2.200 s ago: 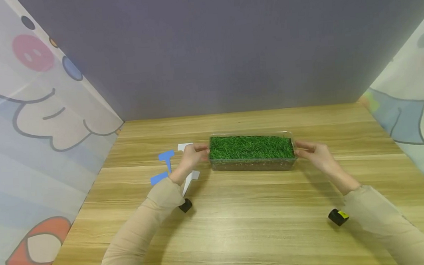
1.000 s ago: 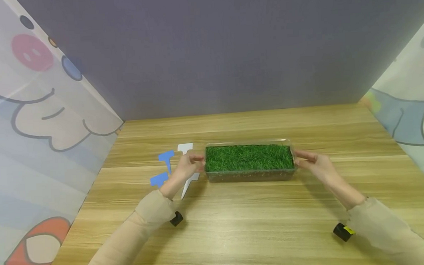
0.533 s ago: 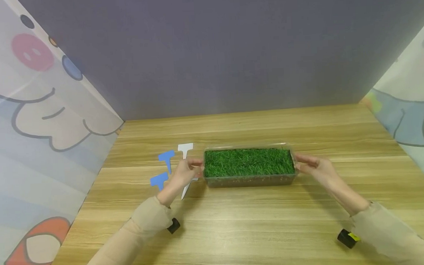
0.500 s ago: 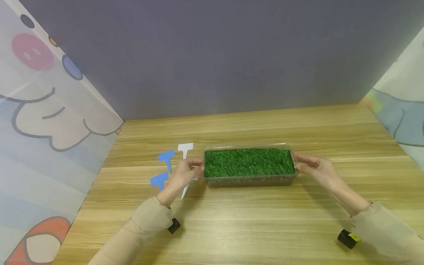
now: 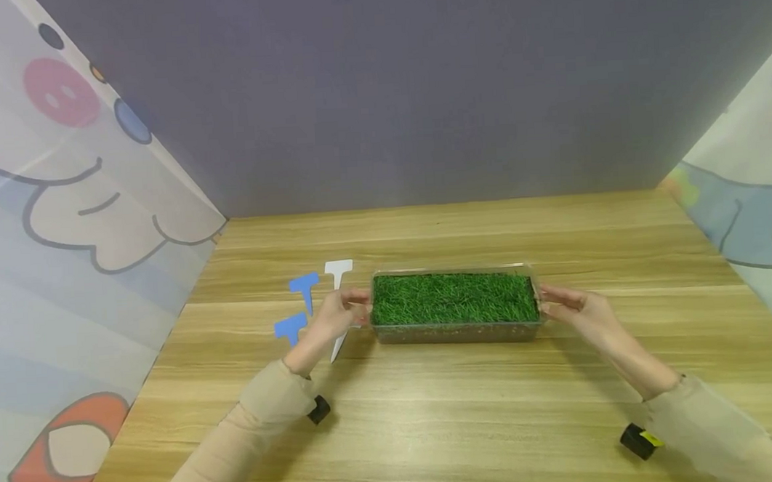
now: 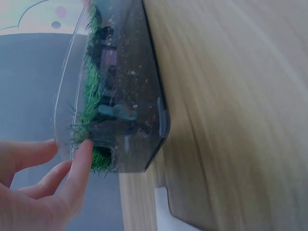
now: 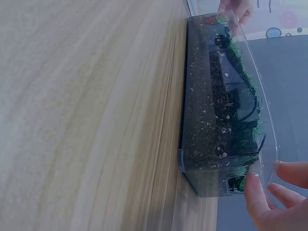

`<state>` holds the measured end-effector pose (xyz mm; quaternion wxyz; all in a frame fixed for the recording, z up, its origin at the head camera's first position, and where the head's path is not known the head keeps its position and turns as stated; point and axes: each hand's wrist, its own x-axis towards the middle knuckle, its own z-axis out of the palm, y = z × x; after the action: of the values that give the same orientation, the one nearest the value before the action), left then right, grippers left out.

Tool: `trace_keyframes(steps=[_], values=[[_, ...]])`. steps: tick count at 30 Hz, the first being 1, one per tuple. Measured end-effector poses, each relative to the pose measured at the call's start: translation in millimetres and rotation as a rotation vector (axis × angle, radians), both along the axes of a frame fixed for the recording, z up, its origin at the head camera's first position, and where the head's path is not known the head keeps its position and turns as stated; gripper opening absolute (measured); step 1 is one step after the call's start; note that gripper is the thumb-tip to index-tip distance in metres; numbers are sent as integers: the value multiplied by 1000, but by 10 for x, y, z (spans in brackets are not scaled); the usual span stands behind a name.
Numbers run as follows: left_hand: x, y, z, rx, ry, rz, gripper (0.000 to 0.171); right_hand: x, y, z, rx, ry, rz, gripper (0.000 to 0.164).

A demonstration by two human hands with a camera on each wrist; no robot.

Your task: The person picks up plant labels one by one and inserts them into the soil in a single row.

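A clear plastic box [image 5: 456, 334] with dark soil and a green grass mat [image 5: 454, 298] on top sits on the wooden table. My left hand [image 5: 335, 318] holds its left end, with thumb and fingers at the rim. At the opposite end, my right hand [image 5: 591, 316] grips the rim the same way. Small coloured items show dimly through the box wall [image 6: 130, 91] in the left wrist view. T-shaped plant labels lie beside and under my left hand: two blue labels [image 5: 305, 281] and two white labels [image 5: 338, 267], one of the white ones partly covered by the hand.
A grey upright panel [image 5: 431, 93] borders the table [image 5: 461, 419] at the back. Printed cartoon curtains [image 5: 63, 214] hang at both sides. Black wrist cameras [image 5: 639, 442] hang below the sleeves.
Both hands have drawn the box toward me and slightly left, uncovering more of the far white label. In the last half second it has shifted only a little.
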<state>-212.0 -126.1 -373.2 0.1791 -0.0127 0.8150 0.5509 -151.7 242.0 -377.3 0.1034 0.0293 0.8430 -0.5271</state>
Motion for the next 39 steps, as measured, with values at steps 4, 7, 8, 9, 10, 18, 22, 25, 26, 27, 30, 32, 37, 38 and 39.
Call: trace_keyframes(steps=[4, 7, 8, 9, 10, 18, 22, 25, 26, 27, 30, 32, 37, 38, 39], values=[[-28, -17, 19, 5, -22, -21, 33, -6, 12, -5, -6, -3, -1, 53], [-37, -38, 32, -18, -16, -60, 33, 0, 13, 1, -5, -9, -3, 53], [-39, -49, 35, -21, -12, -78, 34, 1, 15, 1, -10, -11, -2, 53], [-42, -64, 39, -32, 4, -106, 34, 2, 16, 0, -12, -13, -5, 53], [-48, -78, 42, -36, 17, -135, 35, 2, 19, -1, -15, -15, -5, 53], [-120, -221, 67, -130, 150, -372, 33, -8, 17, -5, -31, -10, -3, 52], [-148, -293, 109, -291, 262, -495, 25, -8, 16, -3, -25, -12, 0, 52], [-162, -330, 142, -370, 319, -564, 21, -7, 15, -1, -16, -14, 6, 53], [-165, -334, 155, -386, 322, -578, 20, -8, 14, -1, -15, -13, 5, 53], [-168, -338, 166, -405, 328, -590, 20, -7, 14, 0, -14, -13, 7, 52], [-179, -343, 176, -483, 323, -606, 23, -5, 11, 6, -15, -12, 6, 53], [-193, -344, 167, -551, 324, -611, 24, -5, 10, 8, -19, -10, 6, 53], [-213, -358, 117, -673, 331, -618, 27, -3, 18, 2, -15, -8, 13, 54], [-211, -364, 105, -686, 335, -621, 28, -3, 21, -1, -14, -8, 13, 53], [-210, -369, 94, -698, 338, -623, 29, -2, 23, -1, -16, -7, 14, 54]])
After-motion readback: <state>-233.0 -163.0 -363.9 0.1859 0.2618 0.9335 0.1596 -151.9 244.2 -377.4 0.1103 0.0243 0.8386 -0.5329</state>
